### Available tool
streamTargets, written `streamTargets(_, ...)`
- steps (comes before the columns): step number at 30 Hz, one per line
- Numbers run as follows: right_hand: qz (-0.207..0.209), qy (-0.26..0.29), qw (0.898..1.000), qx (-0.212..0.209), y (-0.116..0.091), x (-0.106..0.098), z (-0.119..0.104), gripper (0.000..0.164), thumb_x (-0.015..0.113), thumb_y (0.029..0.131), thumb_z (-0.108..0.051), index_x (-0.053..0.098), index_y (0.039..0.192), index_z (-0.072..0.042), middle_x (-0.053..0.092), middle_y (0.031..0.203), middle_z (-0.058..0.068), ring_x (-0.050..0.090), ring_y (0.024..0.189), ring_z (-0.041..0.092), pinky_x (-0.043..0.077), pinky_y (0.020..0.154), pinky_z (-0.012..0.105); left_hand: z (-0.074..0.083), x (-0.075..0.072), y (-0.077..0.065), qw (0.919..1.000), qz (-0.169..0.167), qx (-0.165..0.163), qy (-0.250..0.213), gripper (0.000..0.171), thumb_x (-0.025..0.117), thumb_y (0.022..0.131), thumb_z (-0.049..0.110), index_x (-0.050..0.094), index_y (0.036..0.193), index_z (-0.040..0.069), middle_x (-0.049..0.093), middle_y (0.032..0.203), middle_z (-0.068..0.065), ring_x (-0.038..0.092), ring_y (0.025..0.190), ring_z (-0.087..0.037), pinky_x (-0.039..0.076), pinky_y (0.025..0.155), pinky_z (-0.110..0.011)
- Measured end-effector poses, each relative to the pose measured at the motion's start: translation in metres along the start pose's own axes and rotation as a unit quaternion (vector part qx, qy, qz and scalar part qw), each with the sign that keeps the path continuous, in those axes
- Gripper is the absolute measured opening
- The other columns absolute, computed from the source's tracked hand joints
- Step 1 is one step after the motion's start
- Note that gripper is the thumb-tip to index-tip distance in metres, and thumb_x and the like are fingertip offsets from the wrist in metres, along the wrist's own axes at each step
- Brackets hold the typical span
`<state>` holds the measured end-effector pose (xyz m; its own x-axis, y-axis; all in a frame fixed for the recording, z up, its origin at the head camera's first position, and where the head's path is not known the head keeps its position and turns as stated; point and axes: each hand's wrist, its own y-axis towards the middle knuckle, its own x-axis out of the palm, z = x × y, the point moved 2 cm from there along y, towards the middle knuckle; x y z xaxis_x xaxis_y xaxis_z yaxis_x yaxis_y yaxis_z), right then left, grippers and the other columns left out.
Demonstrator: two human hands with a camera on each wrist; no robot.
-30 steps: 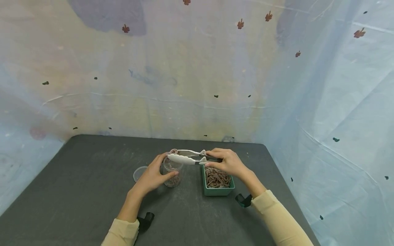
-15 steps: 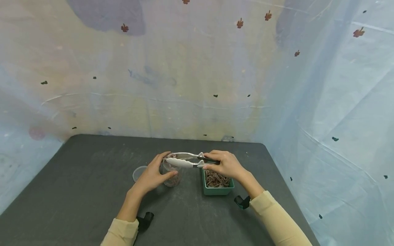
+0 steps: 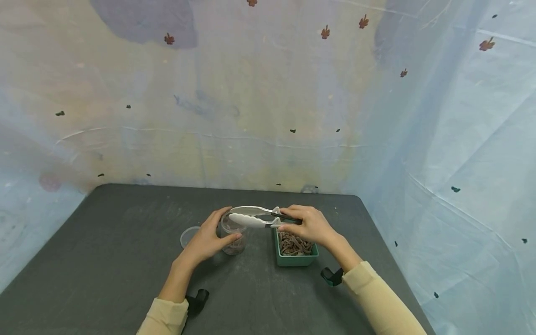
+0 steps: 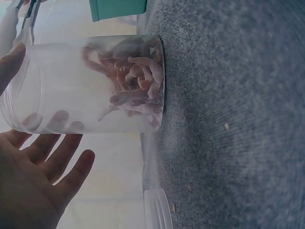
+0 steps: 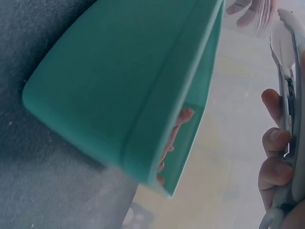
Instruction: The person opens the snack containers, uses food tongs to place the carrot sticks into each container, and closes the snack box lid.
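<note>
We hold the clear jar (image 3: 233, 248) upright on the tabletop (image 3: 125, 260), the fingers of the left hand (image 3: 206, 240) wrapped round its upper part; those of the right hand (image 3: 309, 224) grip the tongs (image 3: 249, 221), whose arms stand apart at the jar's mouth, no piece visible between them. We judge the step to be moving strips by tongs between jar and tub; direction uncertain. Good practice: steady the jar, centre the tips over its mouth, work clear of the rim. Brown strips (image 4: 138, 81) lie low in the jar; more fill the green tub (image 3: 297, 261) to its right. Clear lid (image 3: 188, 236) sits just left, partly behind the left hand. Obstacles: our left fingers crowd the rim; the right hand hides the tub's far end.
</note>
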<state>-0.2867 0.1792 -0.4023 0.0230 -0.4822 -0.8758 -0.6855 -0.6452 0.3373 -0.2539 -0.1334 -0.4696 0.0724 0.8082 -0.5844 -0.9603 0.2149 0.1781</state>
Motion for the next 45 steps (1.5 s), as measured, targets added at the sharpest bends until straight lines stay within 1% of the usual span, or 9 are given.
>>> streamTargets(5,0.015,0.002,1.0,0.019,-0.009,-0.008,0.005,0.054,0.081,0.093,-0.031,0.067,0.141,-0.011,0.072,0.125,0.004,0.061,0.078,0.008,0.049,0.067,0.029,0.0,0.001,0.0,1.0,0.002,0.003,0.001,0.092,0.079,0.091,0.053,0.033,0.163,0.02,0.032,0.166,-0.014,0.036,0.149,-0.044,0.04,0.108,-0.07)
streamTargets(10,0.032,0.003,0.999,0.02,-0.021,-0.02,0.013,0.055,0.082,0.091,-0.028,0.068,0.14,-0.008,0.072,0.122,0.004,0.053,0.07,0.002,0.046,0.062,0.027,-0.002,0.001,0.001,1.0,0.0,0.003,0.005,0.093,0.079,0.09,0.054,0.032,0.163,0.02,0.032,0.166,-0.015,0.037,0.149,-0.044,0.04,0.108,-0.07)
streamTargets(14,0.035,-0.004,0.999,0.033,-0.033,-0.031,0.018,0.055,0.082,0.091,-0.028,0.067,0.14,-0.007,0.072,0.121,0.005,0.052,0.068,0.001,0.045,0.061,0.027,-0.003,0.001,0.001,1.0,0.001,0.006,0.004,0.092,0.08,0.091,0.05,0.032,0.163,0.02,0.032,0.165,-0.015,0.037,0.148,-0.044,0.04,0.107,-0.07)
streamTargets(23,0.032,-0.037,0.997,0.052,-0.058,-0.05,0.033,0.055,0.081,0.092,-0.031,0.068,0.139,-0.007,0.072,0.125,0.008,0.062,0.077,0.007,0.048,0.063,0.027,-0.001,0.001,0.001,1.0,0.001,0.005,0.004,0.093,0.079,0.091,0.051,0.032,0.163,0.019,0.031,0.166,-0.015,0.035,0.149,-0.044,0.039,0.108,-0.072)
streamTargets(27,0.018,-0.059,0.996,0.07,-0.068,-0.057,0.038,0.056,0.081,0.092,-0.033,0.067,0.14,-0.009,0.071,0.128,0.009,0.064,0.077,0.013,0.051,0.065,0.033,-0.001,0.001,0.001,1.0,0.002,0.005,0.007,0.092,0.08,0.091,0.049,0.032,0.163,0.017,0.031,0.166,-0.016,0.035,0.149,-0.045,0.039,0.107,-0.072)
streamTargets(30,0.005,-0.081,0.993,0.081,-0.075,-0.064,0.042,0.056,0.08,0.093,-0.036,0.067,0.141,-0.01,0.07,0.131,0.014,0.071,0.09,0.024,0.057,0.072,0.044,-0.001,0.001,0.001,1.0,0.001,0.006,0.007,0.092,0.08,0.092,0.048,0.032,0.163,0.017,0.031,0.166,-0.016,0.035,0.149,-0.045,0.039,0.107,-0.072)
streamTargets(32,-0.005,-0.098,0.992,0.084,-0.078,-0.068,0.043,0.056,0.079,0.093,-0.038,0.067,0.141,-0.011,0.069,0.132,0.015,0.071,0.096,0.028,0.058,0.074,0.046,-0.001,0.001,0.001,1.0,0.0,0.006,0.005,0.091,0.08,0.092,0.049,0.032,0.163,0.018,0.03,0.166,-0.016,0.034,0.149,-0.045,0.039,0.107,-0.072)
streamTargets(38,-0.05,-0.143,0.985,0.086,-0.084,-0.084,0.043,0.058,0.076,0.093,-0.047,0.069,0.139,-0.013,0.071,0.128,0.009,0.069,0.085,0.018,0.051,0.065,0.034,-0.002,0.001,0.0,1.0,-0.001,0.005,0.002,0.092,0.079,0.092,0.05,0.031,0.164,0.019,0.03,0.167,-0.016,0.034,0.15,-0.045,0.038,0.108,-0.072)
streamTargets(45,-0.093,-0.18,0.977,0.069,-0.083,-0.1,0.037,0.06,0.072,0.095,-0.053,0.069,0.138,-0.011,0.071,0.127,0.011,0.072,0.088,0.022,0.051,0.06,0.032,-0.003,0.001,0.001,1.0,-0.001,0.006,0.005,0.094,0.078,0.092,0.052,0.03,0.164,0.016,0.029,0.167,-0.018,0.034,0.149,-0.046,0.038,0.109,-0.072)
